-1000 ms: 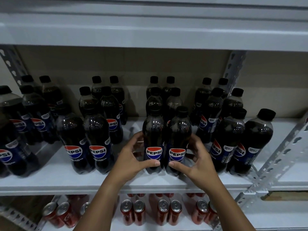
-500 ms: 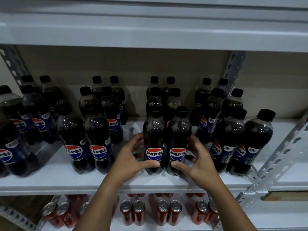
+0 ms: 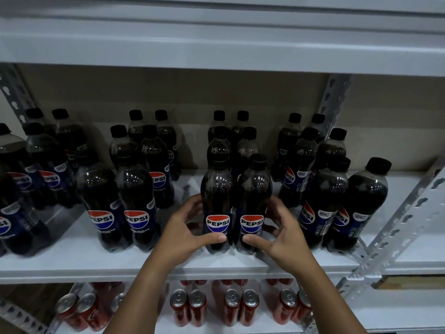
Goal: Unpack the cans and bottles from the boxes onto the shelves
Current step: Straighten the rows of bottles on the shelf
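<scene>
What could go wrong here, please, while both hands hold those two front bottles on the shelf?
1. The left hand and right hand each hold a front bottle low, near the label; a tall bottle gripped that low may tip.
2. Both stand near the shelf edge; a slip could drop one toward the cans below.
3. Pushing back could knock the rear bottles.

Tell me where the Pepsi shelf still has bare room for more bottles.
Bare shelf shows between the second bottle column and the pair the hands hold. The front strip near the edge is bare too. Right of the pair, the next column stands close: crowded.
</scene>
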The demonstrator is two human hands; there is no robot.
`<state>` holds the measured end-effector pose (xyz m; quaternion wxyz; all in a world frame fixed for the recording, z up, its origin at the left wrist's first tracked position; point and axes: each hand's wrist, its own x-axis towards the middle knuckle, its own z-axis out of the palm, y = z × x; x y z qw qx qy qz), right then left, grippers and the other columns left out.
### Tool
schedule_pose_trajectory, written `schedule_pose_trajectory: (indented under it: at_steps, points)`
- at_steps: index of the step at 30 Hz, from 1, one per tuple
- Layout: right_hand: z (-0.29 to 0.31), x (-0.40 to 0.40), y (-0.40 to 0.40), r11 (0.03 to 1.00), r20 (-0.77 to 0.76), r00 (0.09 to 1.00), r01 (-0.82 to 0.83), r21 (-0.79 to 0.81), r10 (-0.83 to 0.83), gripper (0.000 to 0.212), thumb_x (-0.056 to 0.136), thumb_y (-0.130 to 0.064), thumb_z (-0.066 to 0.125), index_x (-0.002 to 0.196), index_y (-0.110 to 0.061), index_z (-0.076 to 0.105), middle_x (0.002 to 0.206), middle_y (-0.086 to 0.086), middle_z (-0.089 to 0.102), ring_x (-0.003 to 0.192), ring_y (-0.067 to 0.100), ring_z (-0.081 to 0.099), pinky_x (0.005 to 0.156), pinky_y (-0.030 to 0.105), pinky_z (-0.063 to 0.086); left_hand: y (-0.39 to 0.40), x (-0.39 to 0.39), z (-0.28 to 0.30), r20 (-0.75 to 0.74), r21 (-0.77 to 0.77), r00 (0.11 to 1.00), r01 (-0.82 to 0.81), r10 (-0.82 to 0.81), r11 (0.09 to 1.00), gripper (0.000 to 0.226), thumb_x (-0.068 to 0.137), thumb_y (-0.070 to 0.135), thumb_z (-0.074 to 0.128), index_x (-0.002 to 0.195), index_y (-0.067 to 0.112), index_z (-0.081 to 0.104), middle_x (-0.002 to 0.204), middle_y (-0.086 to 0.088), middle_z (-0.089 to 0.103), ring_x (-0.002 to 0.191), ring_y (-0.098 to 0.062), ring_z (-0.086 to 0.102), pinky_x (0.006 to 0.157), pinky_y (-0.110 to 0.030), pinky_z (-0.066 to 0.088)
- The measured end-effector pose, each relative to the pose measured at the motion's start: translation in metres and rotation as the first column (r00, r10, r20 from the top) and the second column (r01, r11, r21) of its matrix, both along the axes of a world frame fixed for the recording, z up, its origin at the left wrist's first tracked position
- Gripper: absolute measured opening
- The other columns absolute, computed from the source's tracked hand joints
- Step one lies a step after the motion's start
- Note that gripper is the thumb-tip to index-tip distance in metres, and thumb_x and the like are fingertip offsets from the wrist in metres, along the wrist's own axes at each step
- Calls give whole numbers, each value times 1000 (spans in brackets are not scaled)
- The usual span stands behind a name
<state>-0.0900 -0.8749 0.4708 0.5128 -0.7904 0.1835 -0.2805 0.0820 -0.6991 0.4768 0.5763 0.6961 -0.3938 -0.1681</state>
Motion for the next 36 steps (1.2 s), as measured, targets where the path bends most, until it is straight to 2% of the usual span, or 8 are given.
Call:
schedule_pose_trajectory:
  at_steps: [5,9,13,17,22,28,32,36]
  points:
    - [0,0,2,1000,2,1000,2,-10,-2,98,68,-20,93,150,-32,39,135,-29,57,127,0,56,105,27,49,1,-2,1,-6,-9,1000,10,-10,1000,91,57,45,99,136,39,56,134,17,65,130,-6,57,109,-47,49]
    - [3,-1,4,1000,-9,1000,-5,-5,5,93,71,-15,90,142,-44,38,130,-39,54,124,-11,53,101,15,47,1,-2,2,-16,-15,999,34,-34,999,90,56,44,99,134,43,56,133,18,65,128,-5,58,108,-46,51]
    - [10,-3,13,1000,5,1000,5,-9,-5,97,73,-17,90,151,-33,35,139,-32,52,130,-7,49,106,16,43,2,-4,5,12,-24,999,51,-51,998,93,60,33,98,140,35,51,132,20,65,126,1,58,110,-40,50]
    - [27,-9,22,1000,9,1000,25,-9,-25,102,73,-18,89,146,-51,26,134,-47,46,130,-15,44,106,8,38,3,-9,19,25,-119,999,47,-45,992,90,67,41,94,142,52,44,137,29,58,130,5,53,108,-32,46]
    - [57,-20,29,998,62,996,66,-23,-65,104,75,-29,88,154,-49,24,154,-24,39,142,-2,38,119,31,33,2,-16,58,63,-301,998,23,-4,953,77,81,40,85,147,42,45,142,24,55,136,0,49,112,-32,41]
    - [105,-43,40,976,173,969,195,-100,-176,88,81,-23,80,155,-30,33,144,-15,52,134,-2,48,112,25,42,-3,-34,112,158,-436,987,61,10,898,56,88,30,81,137,35,55,140,15,60,136,-9,52,115,-44,42]
    - [128,-62,37,936,312,907,333,-119,-283,69,87,-9,76,148,-19,47,130,-4,64,121,10,63,101,28,52,-11,-53,137,269,-487,959,59,86,871,40,91,18,77,129,24,64,129,13,65,129,-11,58,110,-36,46]
    - [139,-80,29,882,425,826,456,-118,-371,50,87,-1,74,132,-17,60,113,4,70,104,16,70,89,24,57,-31,-89,150,370,-487,929,170,26,857,32,94,14,73,125,21,66,120,11,69,121,-12,63,104,-31,50]
